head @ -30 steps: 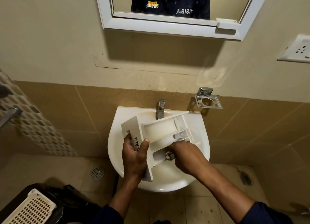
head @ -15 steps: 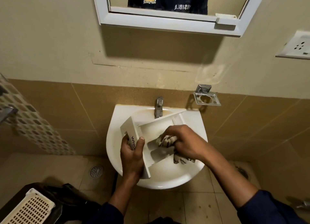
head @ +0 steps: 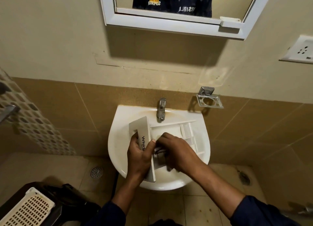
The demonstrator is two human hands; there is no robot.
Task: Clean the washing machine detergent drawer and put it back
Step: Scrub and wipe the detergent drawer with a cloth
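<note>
Two hands share the work over the sink (head: 116, 141): the left hand (head: 138, 155) grips the front panel of the detergent drawer (head: 171, 131), fingers curled round its outer edge and thumb laid across the lettered face, so the drawer sits tilted above the sink, with the tap (head: 161, 110) beyond the fingertips. Just right of that thumb a patterned cloth (head: 158, 151) is bunched in the near compartment, and the right hand (head: 177, 153) holds it with fingers curled down on it. To wipe well, the left grip should brace the panel firmly while the right fingertips work the cloth into the corners and along the dividers; the small compartments beyond the right knuckles likely need the same pass
</note>
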